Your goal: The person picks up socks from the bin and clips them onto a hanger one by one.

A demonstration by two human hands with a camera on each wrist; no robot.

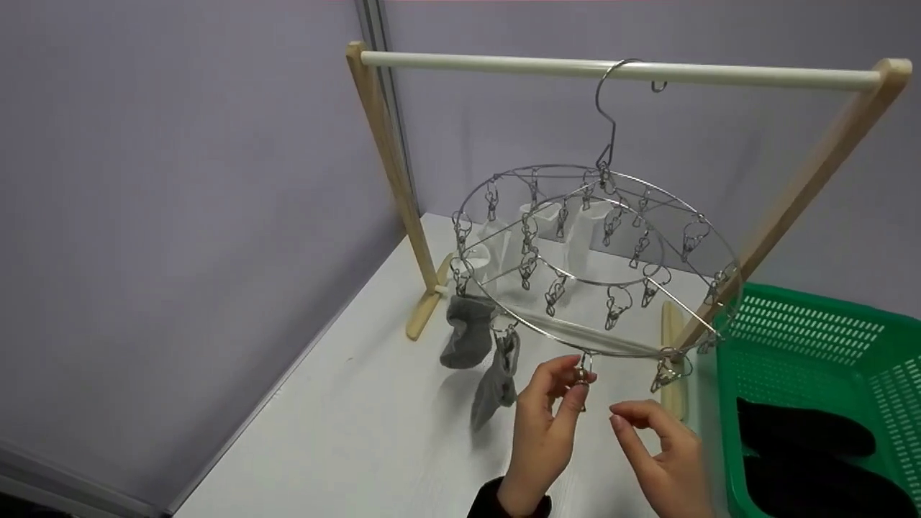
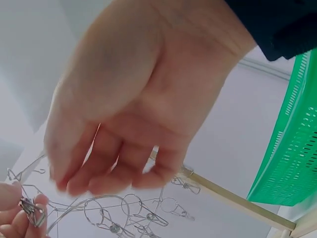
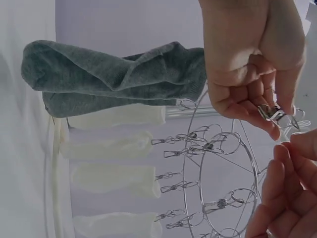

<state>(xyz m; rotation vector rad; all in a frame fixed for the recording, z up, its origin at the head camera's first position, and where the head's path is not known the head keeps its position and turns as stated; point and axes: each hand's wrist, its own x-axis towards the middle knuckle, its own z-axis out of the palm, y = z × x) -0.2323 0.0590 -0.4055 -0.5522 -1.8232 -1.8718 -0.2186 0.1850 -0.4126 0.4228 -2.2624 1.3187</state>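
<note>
Clip point(image 1: 581, 375) at near rim of round wire hanger point(image 1: 575, 278); left hand point(image 1: 545, 432) pinches it between thumb and fingers. Right hand point(image 1: 665, 457) just beside, grip narrow, thumb and forefinger close together; cannot tell from the head view whether the tips touch. Hanger hooked over pale rail point(image 1: 489, 63) of wooden stand point(image 1: 392, 165). Two grey socks point(image 1: 468, 334) hang to the left of the left hand; pale socks point(image 3: 114, 181) hang farther back. Other clips dangle round both rings. Green basket point(image 1: 799, 306), slotted walls, right of the right hand, black cloth items point(image 1: 806, 428) lying inside. White surface point(image 1: 345, 432) below. Dark cuff point(image 1: 496, 500) at left wrist.
</note>
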